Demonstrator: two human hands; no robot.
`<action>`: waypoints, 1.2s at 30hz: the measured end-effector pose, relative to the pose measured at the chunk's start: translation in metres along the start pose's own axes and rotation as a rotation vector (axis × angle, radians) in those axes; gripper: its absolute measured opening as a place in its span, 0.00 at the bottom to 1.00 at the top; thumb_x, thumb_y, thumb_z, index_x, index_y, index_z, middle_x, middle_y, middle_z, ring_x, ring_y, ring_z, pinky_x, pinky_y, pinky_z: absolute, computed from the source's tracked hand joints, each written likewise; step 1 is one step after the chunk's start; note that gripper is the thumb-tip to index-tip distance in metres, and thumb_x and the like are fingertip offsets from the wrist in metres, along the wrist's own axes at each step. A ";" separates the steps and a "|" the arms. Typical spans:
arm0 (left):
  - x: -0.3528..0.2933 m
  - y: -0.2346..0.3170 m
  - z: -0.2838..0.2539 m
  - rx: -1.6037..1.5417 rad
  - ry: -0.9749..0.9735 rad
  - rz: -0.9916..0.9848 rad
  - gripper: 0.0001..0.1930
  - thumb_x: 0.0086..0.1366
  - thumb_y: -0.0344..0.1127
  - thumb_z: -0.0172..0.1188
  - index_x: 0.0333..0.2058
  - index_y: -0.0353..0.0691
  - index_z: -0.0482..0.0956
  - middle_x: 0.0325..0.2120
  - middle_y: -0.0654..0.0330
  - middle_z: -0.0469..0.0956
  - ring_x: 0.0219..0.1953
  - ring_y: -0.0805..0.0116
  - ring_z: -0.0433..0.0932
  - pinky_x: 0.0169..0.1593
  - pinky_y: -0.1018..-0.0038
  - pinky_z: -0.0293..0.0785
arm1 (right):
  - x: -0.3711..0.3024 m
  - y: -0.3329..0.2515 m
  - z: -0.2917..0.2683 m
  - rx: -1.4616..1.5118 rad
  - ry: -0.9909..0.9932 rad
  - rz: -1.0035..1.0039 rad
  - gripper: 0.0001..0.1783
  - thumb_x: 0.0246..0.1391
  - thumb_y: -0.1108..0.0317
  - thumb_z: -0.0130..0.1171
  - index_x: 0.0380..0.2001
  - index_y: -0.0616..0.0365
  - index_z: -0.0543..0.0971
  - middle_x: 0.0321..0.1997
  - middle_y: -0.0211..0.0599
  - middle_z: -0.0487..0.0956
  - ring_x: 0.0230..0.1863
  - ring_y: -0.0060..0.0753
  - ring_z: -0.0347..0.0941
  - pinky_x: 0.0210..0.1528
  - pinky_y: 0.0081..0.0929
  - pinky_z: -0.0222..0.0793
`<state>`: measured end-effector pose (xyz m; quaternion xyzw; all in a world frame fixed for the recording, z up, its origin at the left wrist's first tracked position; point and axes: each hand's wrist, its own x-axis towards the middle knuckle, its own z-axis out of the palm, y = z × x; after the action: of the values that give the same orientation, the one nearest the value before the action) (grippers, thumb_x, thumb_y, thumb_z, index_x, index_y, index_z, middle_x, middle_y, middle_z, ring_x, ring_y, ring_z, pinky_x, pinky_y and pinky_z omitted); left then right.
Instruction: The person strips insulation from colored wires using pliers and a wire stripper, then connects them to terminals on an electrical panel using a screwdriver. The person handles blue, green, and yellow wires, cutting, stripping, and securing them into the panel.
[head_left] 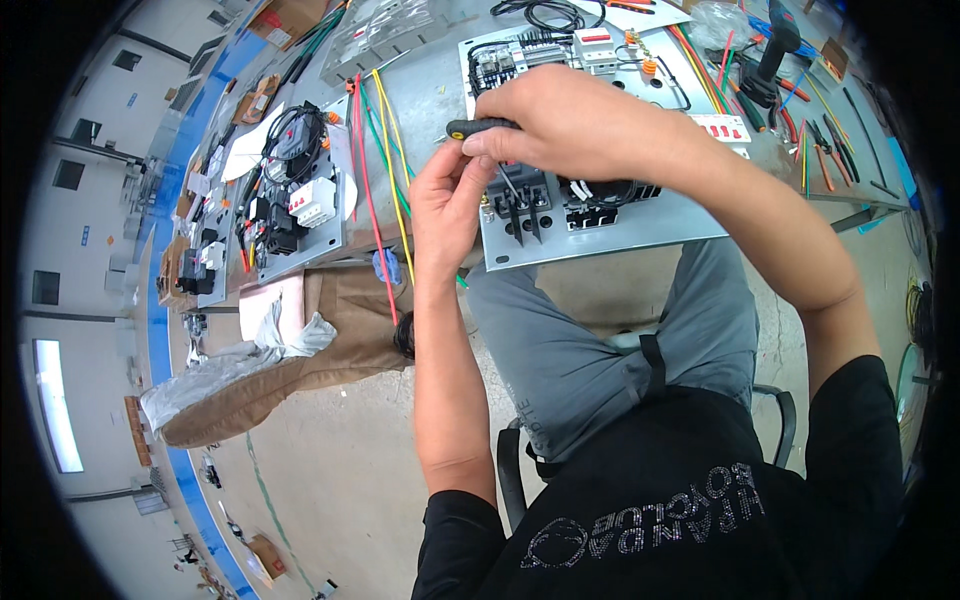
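Note:
My right hand (pixel 560 120) is wrapped round a screwdriver (pixel 480 128) with a black handle and a yellow-marked end. Its metal shaft slants down toward a dark terminal block (pixel 522 205) on a light grey mounting plate (pixel 590 248). My left hand (pixel 448 205) is closed, thumb and fingers pinched together at the plate's left edge, just below the screwdriver handle. What lies between those fingertips is hidden. Behind my right hand, the plate carries a white breaker (pixel 596 50), orange-topped posts and black wiring. A bundle of black cable (pixel 605 192) sits right of the terminal block.
A second wired plate (pixel 320 242) stands on the bench to the left, with red, yellow and green wires (pixel 385 170) between. Pliers (pixel 822 160) and a cordless drill (pixel 775 55) lie at right. Brown fabric (pixel 300 385) extends below the left bench edge.

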<state>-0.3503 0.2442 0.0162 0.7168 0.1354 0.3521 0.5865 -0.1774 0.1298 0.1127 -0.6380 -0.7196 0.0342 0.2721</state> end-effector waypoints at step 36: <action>-0.019 -0.018 0.019 -0.096 0.053 -0.011 0.17 0.77 0.37 0.59 0.57 0.31 0.80 0.39 0.62 0.85 0.39 0.80 0.77 0.44 0.79 0.74 | 0.048 0.040 -0.009 -0.502 -0.080 -0.034 0.25 0.42 0.60 0.78 0.46 0.51 0.85 0.34 0.42 0.85 0.41 0.52 0.83 0.42 0.46 0.78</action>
<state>-0.3474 0.2233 -0.0089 0.6774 0.1376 0.3739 0.6184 -0.1395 0.1788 0.1215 -0.6714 -0.7264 -0.1246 0.0770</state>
